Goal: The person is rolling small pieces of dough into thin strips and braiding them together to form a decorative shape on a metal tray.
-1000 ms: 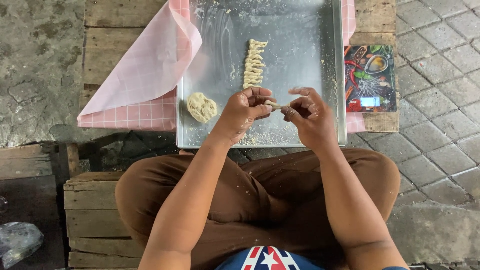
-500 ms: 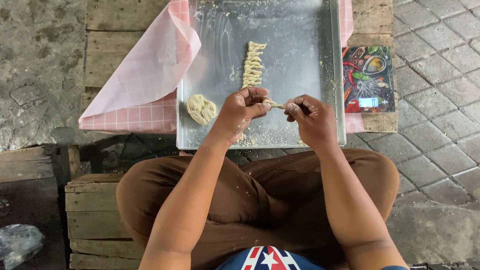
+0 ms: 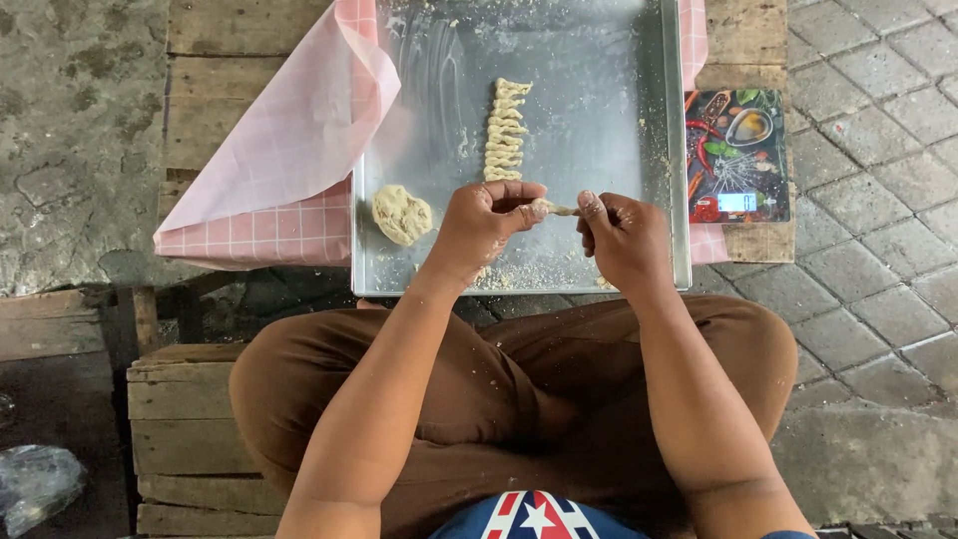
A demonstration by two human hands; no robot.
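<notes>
My left hand (image 3: 482, 222) and my right hand (image 3: 621, 233) hover over the near edge of a metal tray (image 3: 639, 90), each pinching one end of a small strip of pale dough (image 3: 555, 209) stretched between the fingertips. Behind the hands, a column of several twisted dough pieces (image 3: 505, 131) lies in the tray's middle. A rounded lump of dough (image 3: 401, 214) rests in the tray's near left corner, just left of my left hand.
The tray sits on a pink checked sheet (image 3: 289, 130) over a wooden pallet table (image 3: 230, 60). A small kitchen scale with a colourful printed top (image 3: 736, 155) lies to the tray's right. Flour crumbs dust the tray. My knees in brown trousers (image 3: 519, 389) are below.
Both hands stay at the tray's near edge; the fingers have worked the small dough strip, which now spans a slightly shorter gap between the hands.
</notes>
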